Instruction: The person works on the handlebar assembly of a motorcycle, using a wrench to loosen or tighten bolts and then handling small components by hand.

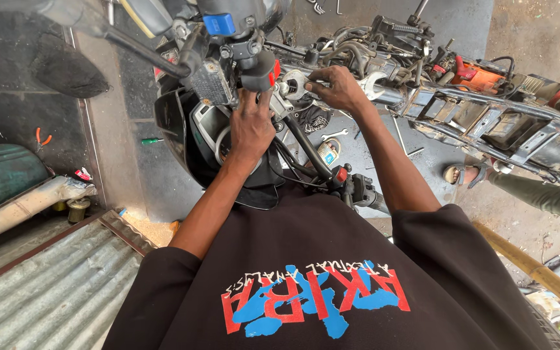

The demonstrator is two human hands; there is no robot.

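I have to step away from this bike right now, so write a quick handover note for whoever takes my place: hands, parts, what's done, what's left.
Left hand: gripping the handlebar clamp area by the black switch housing.
Right hand: closed on a silver wrench set at the steering head of the motorcycle frame.
Done: seat and body panels are off and the frame rails are bare.
Loose on the ground: a spanner, a green-handled screwdriver, orange pliers.
Left: whether the fastener is loose or tight cannot be told; check it.
Another person's sandalled foot is beside the frame.
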